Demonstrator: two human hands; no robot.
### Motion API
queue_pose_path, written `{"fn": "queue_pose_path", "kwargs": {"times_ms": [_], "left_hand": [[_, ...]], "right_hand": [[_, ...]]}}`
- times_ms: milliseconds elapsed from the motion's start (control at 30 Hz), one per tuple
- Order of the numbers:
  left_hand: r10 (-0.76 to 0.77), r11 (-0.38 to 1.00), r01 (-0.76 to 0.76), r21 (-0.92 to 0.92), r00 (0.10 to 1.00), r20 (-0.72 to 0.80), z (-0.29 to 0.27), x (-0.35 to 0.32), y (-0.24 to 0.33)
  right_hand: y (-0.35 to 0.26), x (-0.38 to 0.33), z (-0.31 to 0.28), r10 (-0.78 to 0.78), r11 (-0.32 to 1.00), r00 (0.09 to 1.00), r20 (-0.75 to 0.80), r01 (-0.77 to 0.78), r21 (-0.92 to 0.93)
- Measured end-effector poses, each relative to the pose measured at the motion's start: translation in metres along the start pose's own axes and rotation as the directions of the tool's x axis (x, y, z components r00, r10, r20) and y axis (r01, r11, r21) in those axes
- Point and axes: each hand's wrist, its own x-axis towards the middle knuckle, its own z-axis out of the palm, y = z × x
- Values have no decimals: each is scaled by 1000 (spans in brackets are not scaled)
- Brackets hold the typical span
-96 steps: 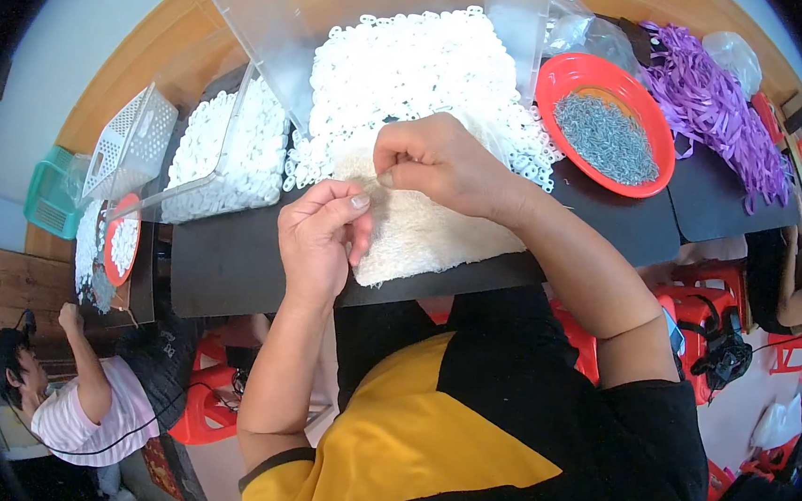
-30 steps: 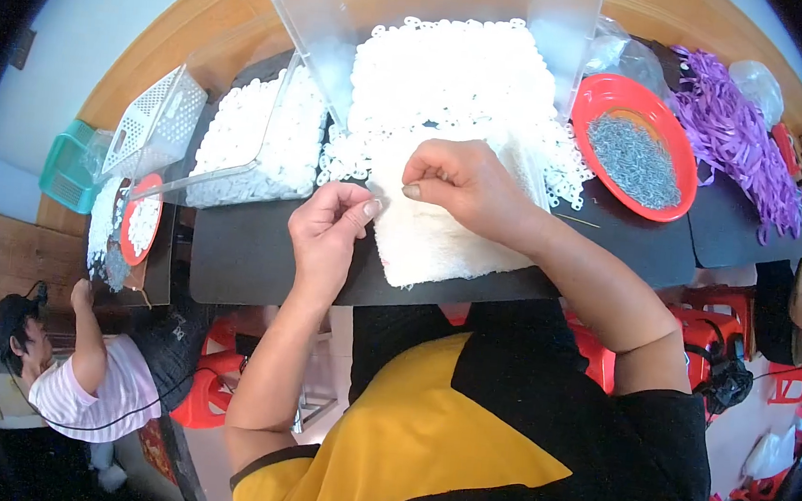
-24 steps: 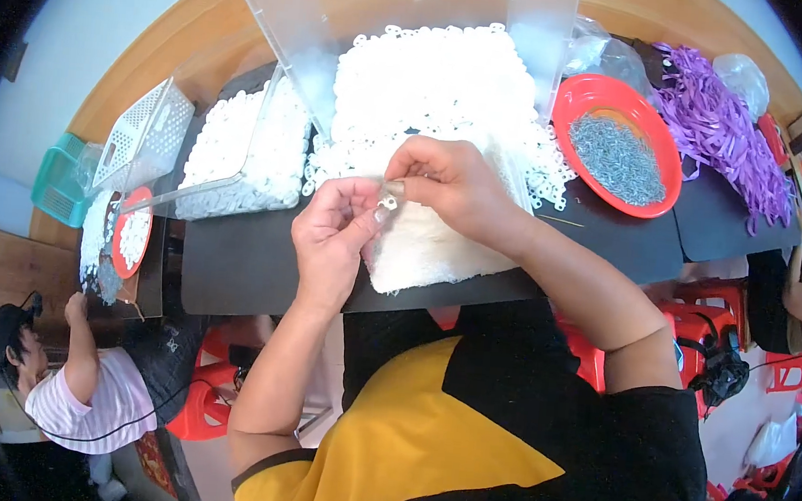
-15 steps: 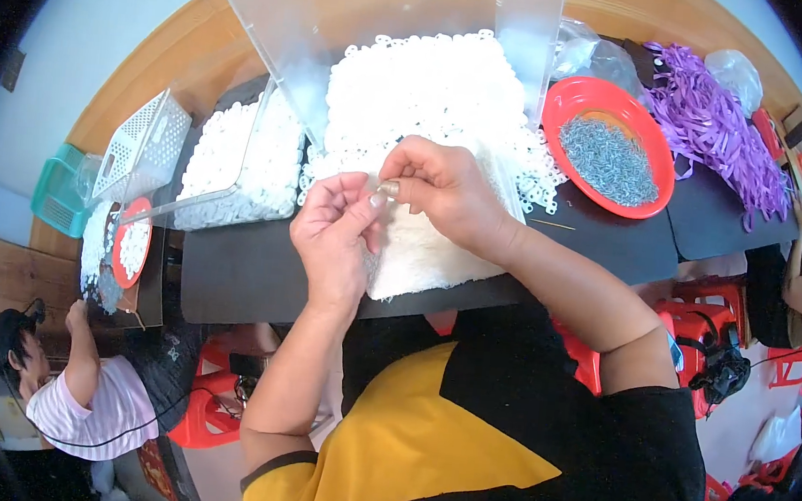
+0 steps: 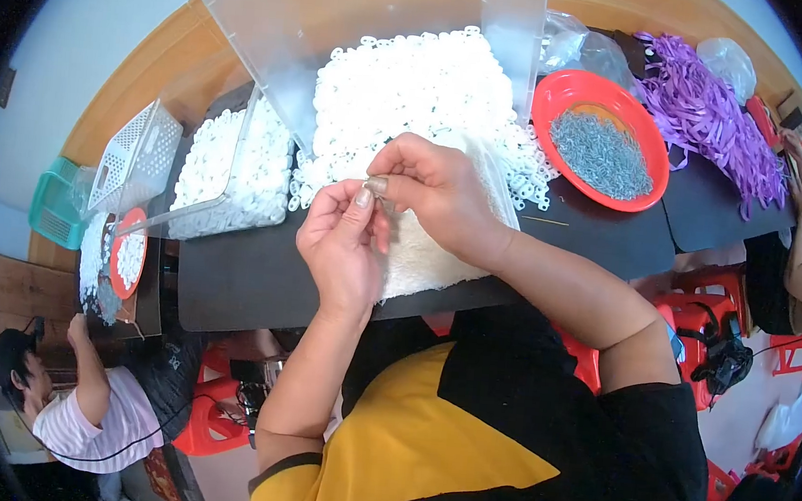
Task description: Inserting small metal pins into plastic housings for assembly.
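Observation:
My left hand (image 5: 340, 250) and my right hand (image 5: 447, 202) meet over a cream cloth (image 5: 419, 263), fingertips touching. The thumb and forefinger of each are pinched together. Whatever sits between them is too small and too covered by the fingers to name. Just beyond the hands spreads a large heap of small white plastic pieces with holes (image 5: 414, 87), spilling from a clear plastic bin (image 5: 263, 28) that lies on its side. To the right, a red plate (image 5: 654, 176) bears many small silvery metal parts (image 5: 602, 155).
Left of the heap stands a clear box (image 5: 225, 208) of white pieces. Further left are a white basket (image 5: 135, 159), a green basket (image 5: 56, 209) and a red dish (image 5: 141, 254). Purple straps (image 5: 712, 134) lie at the far right. Another person (image 5: 92, 410) works at lower left.
The whole view has shifted slightly. My hands stay joined at the fingertips, and the left thumb has tilted more upright against the right fingers.

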Motion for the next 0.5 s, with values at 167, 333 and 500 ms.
{"fn": "queue_pose_path", "kwargs": {"times_ms": [167, 333, 500], "left_hand": [[-33, 999, 33, 38, 999, -1, -10, 11, -2], [-79, 991, 78, 104, 997, 1, -12, 13, -2], [-54, 981, 59, 183, 998, -32, -13, 13, -4]], "right_hand": [[3, 7, -9, -41, 990, 998, 39, 46, -133], [2, 10, -9, -100, 912, 993, 59, 115, -394], [5, 9, -5, -131, 851, 987, 94, 160, -499]]}}
